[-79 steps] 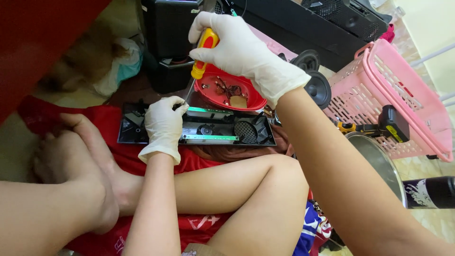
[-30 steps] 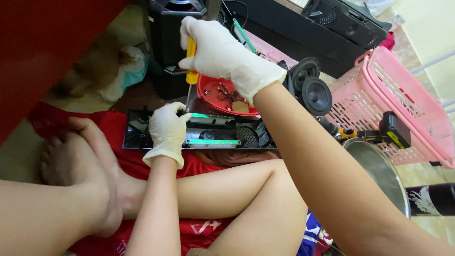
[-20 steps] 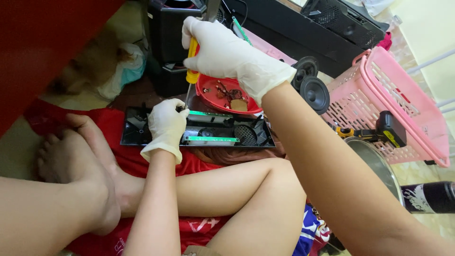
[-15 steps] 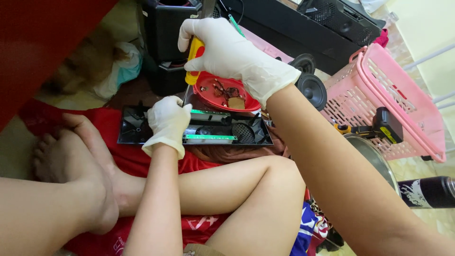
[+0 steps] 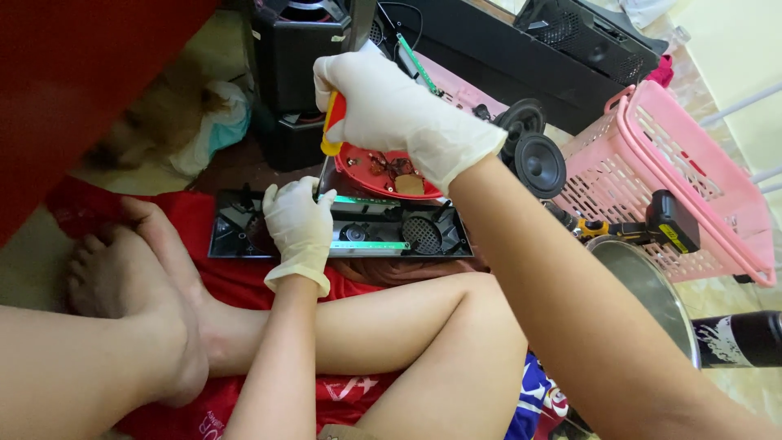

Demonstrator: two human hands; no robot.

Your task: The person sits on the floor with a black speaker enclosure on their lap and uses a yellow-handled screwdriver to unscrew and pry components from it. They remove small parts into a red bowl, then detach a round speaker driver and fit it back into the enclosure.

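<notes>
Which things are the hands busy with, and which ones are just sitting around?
In use:
- right hand gripping the screwdriver, tip down
- left hand pressing on the black panel
- red tray of small parts, right behind the panel

Lying about:
- pink basket
- cordless drill
- loose speaker cones
- black speaker box
- metal pot

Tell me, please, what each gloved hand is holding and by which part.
The right hand grips a screwdriver by its orange-yellow handle. The left hand rests on the black panel, pressing it down rather than grasping it.
</notes>
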